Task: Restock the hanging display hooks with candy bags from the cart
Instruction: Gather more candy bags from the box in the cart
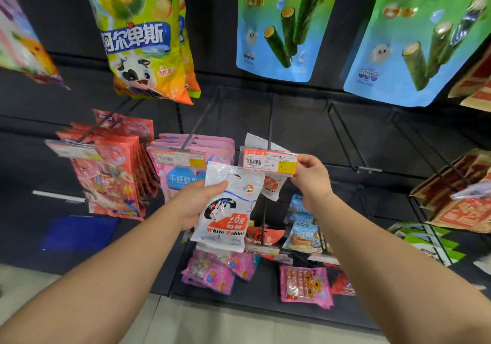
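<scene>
My left hand (198, 205) grips a white White Rabbit candy bag (228, 210) by its left edge and holds it upright in front of the display. My right hand (312, 177) pinches the right end of the price tag holder (268, 160) at the tip of a black display hook (269, 128). Another white candy bag (271, 184) hangs on that hook behind the tag. The held bag's top sits just left of and below the tag. No cart is in view.
Pink bags (183, 173) and red bags (117, 178) hang on hooks to the left. Large seaweed-roll bags (281, 24) and a yellow-green candy bag (143, 37) hang above. Bare hooks (348, 141) stand to the right. Lower hooks hold blue (303, 234) and pink packets (305, 285).
</scene>
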The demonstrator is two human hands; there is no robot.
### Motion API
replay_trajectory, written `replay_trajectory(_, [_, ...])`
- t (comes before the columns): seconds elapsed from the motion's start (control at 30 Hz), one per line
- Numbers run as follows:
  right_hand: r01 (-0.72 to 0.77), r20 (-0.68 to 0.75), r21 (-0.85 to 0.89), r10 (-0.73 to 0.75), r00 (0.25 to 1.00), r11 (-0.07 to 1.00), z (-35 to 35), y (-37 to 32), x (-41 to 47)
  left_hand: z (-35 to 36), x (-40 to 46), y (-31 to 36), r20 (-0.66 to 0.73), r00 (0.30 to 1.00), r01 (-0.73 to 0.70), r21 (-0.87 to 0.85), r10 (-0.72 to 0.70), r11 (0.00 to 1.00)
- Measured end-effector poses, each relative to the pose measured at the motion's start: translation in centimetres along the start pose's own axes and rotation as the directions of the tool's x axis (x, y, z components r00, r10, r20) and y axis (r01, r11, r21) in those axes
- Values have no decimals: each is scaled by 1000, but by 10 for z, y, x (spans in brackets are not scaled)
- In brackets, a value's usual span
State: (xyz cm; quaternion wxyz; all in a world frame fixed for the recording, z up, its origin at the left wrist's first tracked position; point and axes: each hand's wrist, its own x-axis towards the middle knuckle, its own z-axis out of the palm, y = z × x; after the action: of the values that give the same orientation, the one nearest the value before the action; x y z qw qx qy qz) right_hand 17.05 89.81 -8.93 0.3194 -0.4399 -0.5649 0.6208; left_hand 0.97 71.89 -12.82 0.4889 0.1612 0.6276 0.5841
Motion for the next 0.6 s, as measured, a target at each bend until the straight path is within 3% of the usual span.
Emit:
replay_trajectory(0.07, [-31,10,46,31,999,998,-12,6,-2,6,1,2,2,1000,-16,18,16,1000])
replay_trajectory(0.13, [-107,202,21,101,974,994,-21,11,-9,12,2,4,15,1000,-18,29,17,999])
replay_trajectory(0.2, [-160,421,-96,186,888,982,-23,13,-18,19,4,6,32,999,-21,27,20,999])
replay_trajectory(0.27, [-155,495,-91,180,850,984,-18,13,-23,27,7,7,45,999,-31,15,30,999])
replay_trajectory(0.4, [-79,402,-14,78,912,997,-10,1,-24,41,10,16,83,994,-68,11,67,998])
replay_trajectory(0.6, [-25,335,-21,30,942,999,-11,-14,-20,46,16,33,18,991,-133,-15,133,991])
